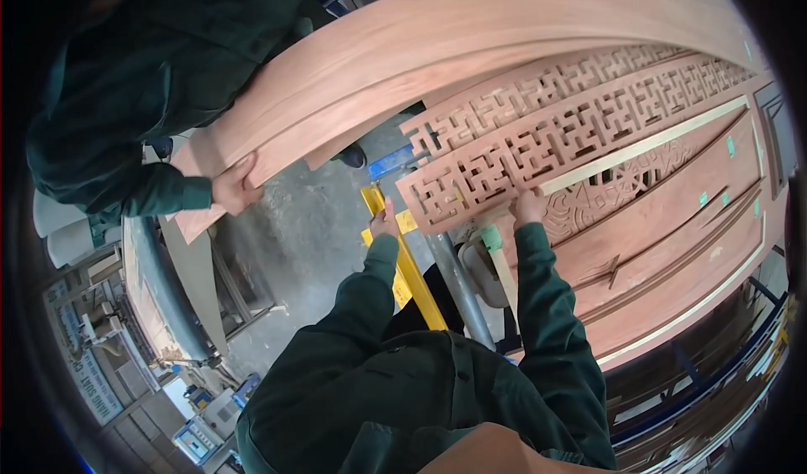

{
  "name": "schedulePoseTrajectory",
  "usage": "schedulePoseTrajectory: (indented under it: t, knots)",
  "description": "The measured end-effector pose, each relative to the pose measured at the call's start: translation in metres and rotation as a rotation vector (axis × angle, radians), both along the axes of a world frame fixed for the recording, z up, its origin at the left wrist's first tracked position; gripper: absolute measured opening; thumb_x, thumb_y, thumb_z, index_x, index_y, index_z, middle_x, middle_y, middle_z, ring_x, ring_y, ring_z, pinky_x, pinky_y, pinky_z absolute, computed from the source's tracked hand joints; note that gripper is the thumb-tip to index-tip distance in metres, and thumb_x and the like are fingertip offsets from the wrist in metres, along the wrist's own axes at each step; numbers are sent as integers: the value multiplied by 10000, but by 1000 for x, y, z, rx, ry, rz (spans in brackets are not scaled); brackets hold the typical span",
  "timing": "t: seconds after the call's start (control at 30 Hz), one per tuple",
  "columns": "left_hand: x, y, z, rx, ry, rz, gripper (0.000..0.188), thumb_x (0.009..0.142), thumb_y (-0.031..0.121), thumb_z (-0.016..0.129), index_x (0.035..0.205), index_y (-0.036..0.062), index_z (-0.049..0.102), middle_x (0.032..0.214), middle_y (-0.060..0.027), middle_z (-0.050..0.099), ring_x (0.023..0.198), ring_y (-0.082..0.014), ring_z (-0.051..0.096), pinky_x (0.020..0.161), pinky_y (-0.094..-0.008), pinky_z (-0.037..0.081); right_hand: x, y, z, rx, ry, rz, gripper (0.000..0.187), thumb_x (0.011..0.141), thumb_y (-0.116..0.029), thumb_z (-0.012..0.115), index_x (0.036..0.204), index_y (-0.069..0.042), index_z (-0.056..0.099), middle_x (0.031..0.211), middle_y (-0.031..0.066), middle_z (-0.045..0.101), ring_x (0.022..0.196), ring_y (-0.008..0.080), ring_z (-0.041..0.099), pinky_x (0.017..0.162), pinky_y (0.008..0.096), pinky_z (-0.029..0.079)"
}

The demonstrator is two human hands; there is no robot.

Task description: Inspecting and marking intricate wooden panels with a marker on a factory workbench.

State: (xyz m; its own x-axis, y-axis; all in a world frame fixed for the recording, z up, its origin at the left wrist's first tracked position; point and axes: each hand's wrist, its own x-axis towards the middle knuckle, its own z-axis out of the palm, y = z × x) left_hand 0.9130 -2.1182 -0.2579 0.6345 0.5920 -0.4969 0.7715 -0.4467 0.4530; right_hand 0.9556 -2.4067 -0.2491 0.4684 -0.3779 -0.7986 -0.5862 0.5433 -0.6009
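My right hand [529,207] is closed at the near edge of a reddish wooden fretwork panel [504,181], where a pale wood strip [647,148] begins. The fingertips are partly hidden there. Left of the panel's end, my left hand [384,222] is curled over a yellow metal bar [414,285]. A second fretwork panel [471,119] lies behind the first. Under them rests a large reddish board with carved relief [580,205] and green tape pieces [704,198]. A long curved wooden board [403,71] spans the far side, and another person's hand [238,186] grips its left end.
A co-worker in a dark green jacket [168,71] stands at the far left. A blue metal part [392,163] and a grey pipe [458,289] are close by my left hand. Grey floor [311,222] shows between us. Racks of boards [698,415] stand at lower right.
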Motion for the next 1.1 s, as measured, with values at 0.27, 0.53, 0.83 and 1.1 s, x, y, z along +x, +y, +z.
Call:
schedulePoseTrajectory:
  t: [0.27,0.53,0.83,1.1]
  knots:
    - [29,22,-26,-765,-175,413,682,762,584,376,1023,-31,513,978,-132,546,896,-233,526,745,-302,434,15,43,48,282,-99,-8,432,753,-110,508,1136,-50,317,690,41,446,476,112,413,411,241,346]
    - [45,-95,53,-1101,-147,459,590,823,531,281,1175,66,371,1197,-104,381,1071,-260,407,823,-439,406,-2,-24,40,187,-67,-112,455,746,-153,509,1175,-124,362,779,22,451,563,104,443,481,253,353]
    - [-76,-18,-7,-174,-266,-386,515,696,121,607,1135,-29,382,1097,-187,358,981,-273,405,796,-327,388,-56,-18,57,120,-37,-192,380,775,-165,431,1150,-105,420,1070,59,448,884,185,462,717,403,345]
    - [-89,-3,66,-610,180,-194,309,761,168,546,1033,33,490,960,-87,525,700,-179,578,522,-249,434,-186,-49,68,96,98,-29,208,789,-166,464,980,-89,494,865,34,499,751,158,503,607,299,396]
